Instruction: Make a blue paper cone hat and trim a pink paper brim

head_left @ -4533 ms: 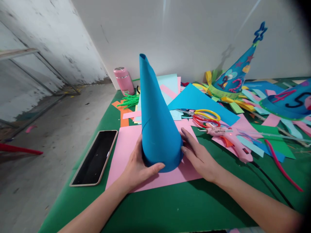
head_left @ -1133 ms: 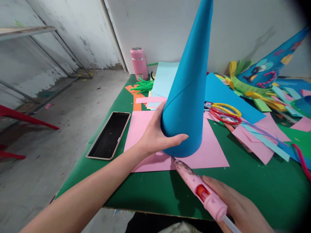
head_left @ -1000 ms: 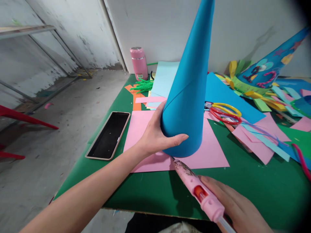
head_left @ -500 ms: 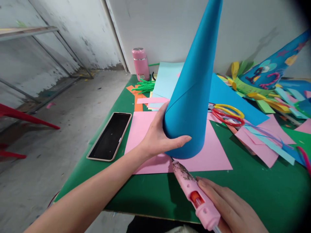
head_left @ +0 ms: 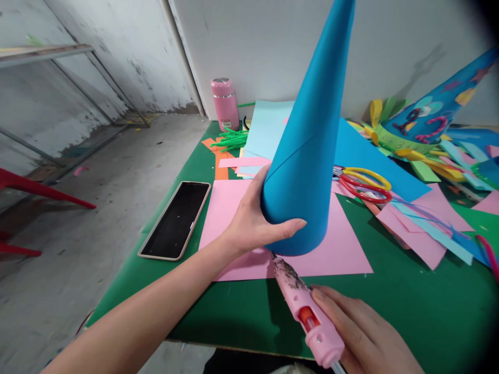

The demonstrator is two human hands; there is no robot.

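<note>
A tall blue paper cone stands tilted a little to the right above a pink sheet of paper. My left hand grips the cone low on its left side, thumb across the front; its other fingers are mostly hidden behind the cone. In my right hand is a pink hot glue gun with a scorched front end. Its nozzle points up and left at the cone's bottom edge, near my left palm. Whether the tip touches the paper, I cannot tell.
A phone lies left on the green table. Behind are a pink flask, green pipe cleaners and scissors. Paper scraps and a decorated blue cone hat are at right. A red stool stands left.
The glue gun in my right hand has shifted slightly left along the cone's bottom edge. My left hand and the cone have hardly moved.
</note>
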